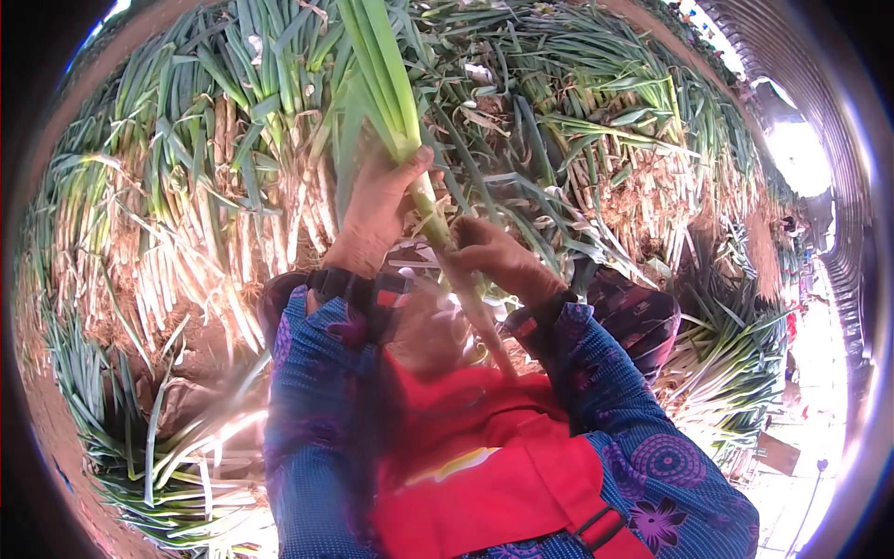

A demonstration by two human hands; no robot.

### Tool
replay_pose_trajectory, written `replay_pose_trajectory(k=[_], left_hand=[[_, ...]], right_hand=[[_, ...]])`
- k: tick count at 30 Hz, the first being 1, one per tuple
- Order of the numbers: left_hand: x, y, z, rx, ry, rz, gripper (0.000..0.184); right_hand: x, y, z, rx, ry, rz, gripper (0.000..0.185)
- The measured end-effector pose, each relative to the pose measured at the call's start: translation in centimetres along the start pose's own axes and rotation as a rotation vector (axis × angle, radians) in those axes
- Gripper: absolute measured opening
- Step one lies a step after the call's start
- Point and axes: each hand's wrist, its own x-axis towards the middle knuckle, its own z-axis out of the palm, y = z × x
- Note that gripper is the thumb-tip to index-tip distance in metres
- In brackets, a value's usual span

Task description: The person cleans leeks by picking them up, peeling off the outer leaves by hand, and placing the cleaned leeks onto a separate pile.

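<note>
A long green onion [430,210] slants across the middle of the view, its green leaves up and its pale root end down near the red apron [494,438]. Around the stalk, where the leaves begin, my left hand [377,200] is closed with the thumb on top. Lower on the same stalk, the fingers of my right hand [494,256] pinch its side. The lower end of the stalk looks smeared by motion.
Green onions [223,196] lie in thick rows across the far left. Another heap [643,177] spreads to the far right. More bundles lie near me at the left [177,466] and right [731,373]. Loose leaves and peelings litter the ground between.
</note>
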Motion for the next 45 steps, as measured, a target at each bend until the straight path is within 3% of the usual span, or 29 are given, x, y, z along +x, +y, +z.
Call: replay_pose_trajectory(k=[7, 12, 15, 18, 19, 22, 25, 28, 32, 33, 36, 38, 42, 43, 45], left_hand=[[0.8, -0.9, -0.5, 0.024, -0.012, 0.055, 0.052], [0.2, -0.4, 0.1, 0.054, 0.054, -0.047, 0.051], [0.5, -0.8, 0.2, 0.069, 0.082, 0.032, 0.042], [0.3, -0.7, 0.6, 0.100, 0.123, 0.062, 0.038], [0.2, -0.7, 0.7, 0.114, 0.139, 0.057, 0.038], [0.3, -0.7, 0.7, 0.147, 0.161, 0.092, 0.039], [1.4, -0.1, 0.2, 0.100, 0.265, 0.096, 0.051], [1.8, 0.4, -0.1, 0.040, 0.387, 0.154, 0.050], [2.3, 1.2, -0.9, -0.042, 0.386, 0.302, 0.047], [2.9, 1.9, -1.4, 0.010, 0.340, 0.380, 0.042], [3.3, 3.0, -1.4, -0.047, 0.520, 0.434, 0.038], [3.1, 4.0, -0.7, -0.069, 0.632, 0.445, 0.037], [2.6, 6.7, -1.7, -0.015, 0.523, 0.600, 0.042], [2.5, 7.3, -1.9, -0.016, 0.503, 0.630, 0.044], [2.6, 8.3, -2.9, -0.013, 0.461, 0.701, 0.041]], right_hand=[[-0.5, 0.1, 0.7, 0.083, 0.086, -0.002, 0.029], [-0.8, 0.4, 1.4, 0.128, 0.169, -0.078, 0.029], [-0.9, -0.1, 2.2, 0.000, 0.286, -0.072, 0.017], [-1.6, -0.5, 4.5, -0.616, 0.485, -0.146, 0.015], [-1.4, 0.6, 4.8, -0.623, 0.503, -0.360, 0.015], [-1.9, -0.2, 4.6, -0.733, 0.413, -0.573, 0.016], [-2.5, -0.8, 4.7, -0.809, 0.389, -0.586, 0.018], [-2.0, -0.6, 4.2, -0.622, 0.280, -0.687, 0.018], [-3.0, -0.7, 3.7, -0.382, 0.228, -0.347, 0.024], [-3.3, -1.1, 3.6, -0.293, 0.189, -0.354, 0.024], [-4.4, 0.2, 3.1, -0.635, 0.314, -0.497, 0.024], [-5.2, 1.0, 2.5, -0.757, 0.283, -0.522, 0.024], [-8.0, 4.0, 0.4, -0.957, 0.197, -0.377, 0.018], [-8.5, 5.7, -0.2, -0.860, 0.271, -0.351, 0.020], [-10.7, 10.9, -3.7, -0.980, 0.170, 0.169, 0.027]])
